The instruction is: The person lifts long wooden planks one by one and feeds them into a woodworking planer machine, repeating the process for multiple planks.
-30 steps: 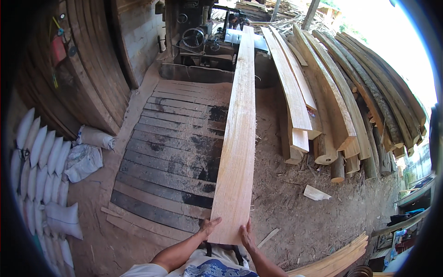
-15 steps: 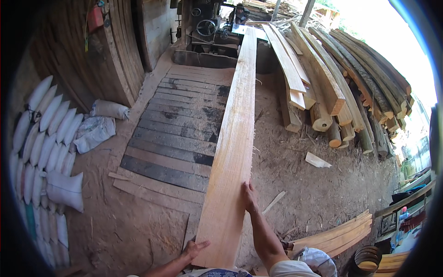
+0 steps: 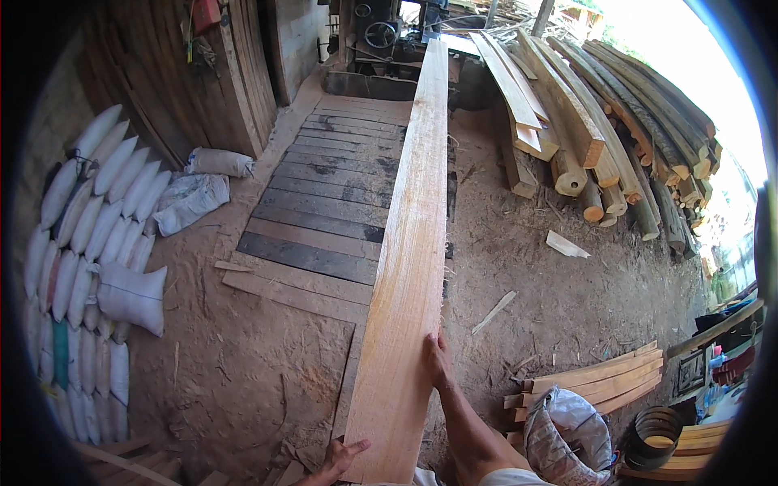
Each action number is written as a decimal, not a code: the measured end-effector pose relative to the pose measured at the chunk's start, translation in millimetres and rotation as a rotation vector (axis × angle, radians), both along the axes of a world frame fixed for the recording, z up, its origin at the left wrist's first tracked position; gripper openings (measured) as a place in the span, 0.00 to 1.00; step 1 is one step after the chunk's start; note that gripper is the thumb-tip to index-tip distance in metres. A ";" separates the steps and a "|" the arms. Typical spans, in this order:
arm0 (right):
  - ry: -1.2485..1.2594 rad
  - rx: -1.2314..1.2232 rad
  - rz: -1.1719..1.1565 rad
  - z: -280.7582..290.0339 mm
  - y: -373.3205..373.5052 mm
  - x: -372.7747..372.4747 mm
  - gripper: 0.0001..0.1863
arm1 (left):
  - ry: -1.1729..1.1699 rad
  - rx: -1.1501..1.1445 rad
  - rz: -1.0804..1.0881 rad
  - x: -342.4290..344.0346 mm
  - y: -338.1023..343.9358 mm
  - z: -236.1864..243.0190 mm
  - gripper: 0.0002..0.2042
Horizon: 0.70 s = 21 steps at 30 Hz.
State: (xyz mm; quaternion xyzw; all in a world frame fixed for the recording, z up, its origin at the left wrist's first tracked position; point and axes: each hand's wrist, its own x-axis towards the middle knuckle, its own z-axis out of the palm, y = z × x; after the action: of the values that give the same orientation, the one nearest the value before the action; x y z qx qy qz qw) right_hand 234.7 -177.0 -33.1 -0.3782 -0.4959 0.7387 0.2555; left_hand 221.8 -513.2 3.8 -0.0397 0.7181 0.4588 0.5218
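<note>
A long pale sawn board point(image 3: 399, 275) stretches away from me toward the machine point(image 3: 377, 34) at the back, its far end near a pale metal table surface. My right hand point(image 3: 438, 360) grips the board's right edge some way up from the near end. My left hand point(image 3: 344, 458) holds the left edge lower down, thumb on the top face and fingers partly hidden.
Slatted floor boards point(image 3: 320, 186) lie beyond me on the left. White sacks point(image 3: 101, 235) are stacked along the left. Timber and logs point(image 3: 616, 130) fill the back right. Cut planks point(image 3: 596, 375), a crumpled sack point(image 3: 567, 437) and a metal cylinder point(image 3: 652, 437) sit at the lower right.
My right hand has moved from the board's near end to farther up its right edge. The surroundings have shifted upward in view, showing more floor and the objects at lower right.
</note>
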 end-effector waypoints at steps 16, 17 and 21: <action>-0.090 -0.016 0.030 -3.1 97.2 -101.6 0.30 | 0.010 -0.067 -0.022 -96.9 75.8 -52.2 0.24; -0.115 -0.008 0.036 -5.6 108.5 -110.9 0.31 | 0.008 -0.074 -0.018 -104.4 82.2 -62.4 0.24; -0.136 -0.003 0.046 -7.2 161.1 -151.7 0.31 | -0.045 -0.009 0.023 -150.7 142.0 -42.1 0.24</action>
State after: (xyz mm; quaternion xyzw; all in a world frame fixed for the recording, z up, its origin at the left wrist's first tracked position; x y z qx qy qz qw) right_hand 83.0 -15.9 -40.4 -0.4165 -0.5195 0.7177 0.2036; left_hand 71.1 -371.2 -38.3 -0.0604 0.7077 0.4608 0.5321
